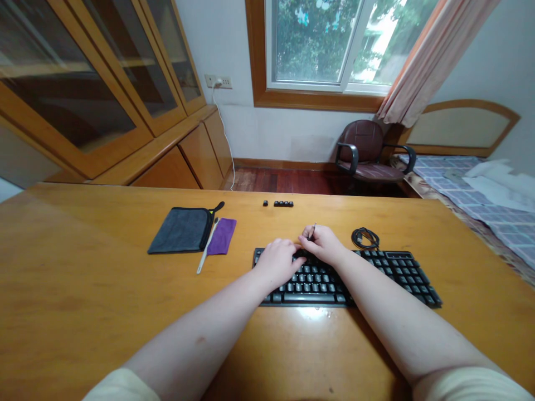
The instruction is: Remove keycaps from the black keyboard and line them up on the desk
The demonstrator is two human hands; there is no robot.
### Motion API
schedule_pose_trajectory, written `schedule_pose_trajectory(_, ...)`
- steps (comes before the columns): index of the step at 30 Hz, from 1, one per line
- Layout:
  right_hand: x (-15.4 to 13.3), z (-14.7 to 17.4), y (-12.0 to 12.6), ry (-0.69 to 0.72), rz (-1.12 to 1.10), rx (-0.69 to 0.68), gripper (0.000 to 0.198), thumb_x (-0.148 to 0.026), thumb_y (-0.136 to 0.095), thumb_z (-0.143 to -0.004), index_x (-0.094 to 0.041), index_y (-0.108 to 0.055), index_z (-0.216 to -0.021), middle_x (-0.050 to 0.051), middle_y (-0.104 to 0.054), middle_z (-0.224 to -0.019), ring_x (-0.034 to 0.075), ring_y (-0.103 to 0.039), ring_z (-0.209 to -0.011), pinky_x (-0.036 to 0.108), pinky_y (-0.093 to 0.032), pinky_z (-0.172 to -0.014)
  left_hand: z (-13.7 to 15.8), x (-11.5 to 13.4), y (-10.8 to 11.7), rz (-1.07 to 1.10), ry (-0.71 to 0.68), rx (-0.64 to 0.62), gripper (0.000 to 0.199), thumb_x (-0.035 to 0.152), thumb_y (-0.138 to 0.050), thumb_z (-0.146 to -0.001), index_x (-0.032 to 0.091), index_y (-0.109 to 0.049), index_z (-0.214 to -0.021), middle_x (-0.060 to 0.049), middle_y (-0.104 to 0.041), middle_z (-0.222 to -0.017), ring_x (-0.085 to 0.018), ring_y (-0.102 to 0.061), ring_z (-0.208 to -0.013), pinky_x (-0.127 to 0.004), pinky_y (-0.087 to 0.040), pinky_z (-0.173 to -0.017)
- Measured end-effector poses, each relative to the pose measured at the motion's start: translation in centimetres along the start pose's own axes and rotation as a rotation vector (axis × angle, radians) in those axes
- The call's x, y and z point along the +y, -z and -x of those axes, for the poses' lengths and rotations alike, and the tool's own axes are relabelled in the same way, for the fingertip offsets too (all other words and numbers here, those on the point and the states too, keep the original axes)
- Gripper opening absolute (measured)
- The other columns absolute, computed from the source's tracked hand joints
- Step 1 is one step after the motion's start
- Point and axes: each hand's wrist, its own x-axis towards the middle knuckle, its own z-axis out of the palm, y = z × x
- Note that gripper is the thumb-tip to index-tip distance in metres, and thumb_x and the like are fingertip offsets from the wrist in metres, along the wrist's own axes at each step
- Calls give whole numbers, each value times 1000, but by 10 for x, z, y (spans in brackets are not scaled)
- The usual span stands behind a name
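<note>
A black keyboard lies on the wooden table in front of me. My left hand rests over its upper left keys, fingers stretched out and thumb apart, holding nothing that I can see. Just right of it, at the keyboard's top edge, my right hand is closed around a small, thin dark tool; its lower end is hidden by the fingers, so its exact kind is unclear. Beyond the hands, a single black keycap sits beside a short row of several black keycaps.
A grey cloth, a purple cloth and a pale toothbrush lie left of the keyboard. A coiled black cable is behind its right part. Past the table's far edge stand a chair and wooden cabinets.
</note>
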Motion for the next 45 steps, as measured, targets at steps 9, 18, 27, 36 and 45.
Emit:
schedule_pose_trajectory(9,-2,2,-2,-9,51,66,23,-28,-52,-81,-19,-49,-60,0,-55,-57,11,-50,-55,23,-40,-57,0,0,0,0,3,6,31,44,-49,-84,22,-64,-100,-6,-64,-94,-24,-56,-92,-36,-45,-83)
schedule_pose_trajectory(18,-5,2,-1,15,51,98,25,-27,-51,-81,-20,-45,-57,0,-55,-56,11,-49,-53,23,-40,-56,0,2,3,2,15,-18,32,44,-49,-84,21,-63,-102,-7,-64,-94,-24,-56,-92,-36,-44,-82)
schedule_pose_trajectory(27,-2,2,-4,18,57,126,25,-27,-51,-80,-20,-45,-57,0,-55,-56,11,-50,-52,24,-41,-57,0,2,2,11,21,-21,32,43,-51,-83,22,-63,-105,-7,-64,-97,-24,-56,-94,-36,-44,-82)
schedule_pose_trajectory(36,-1,2,-6,2,53,140,26,-27,-52,-79,-20,-44,-55,0,-55,-55,11,-50,-52,24,-41,-57,-1,3,3,1,26,-31,33,43,-51,-83,21,-63,-105,-7,-64,-97,-24,-56,-95,-36,-43,-83)
schedule_pose_trajectory(45,-9,1,2,-244,-292,385,34,-41,-50,-84,-21,-44,-57,-4,-45,-41,10,-43,-35,23,-36,-39,-1,0,-2,12,21,-18,34,45,-49,-84,20,-63,-103,-8,-64,-99,-24,-55,-96,-36,-43,-85)
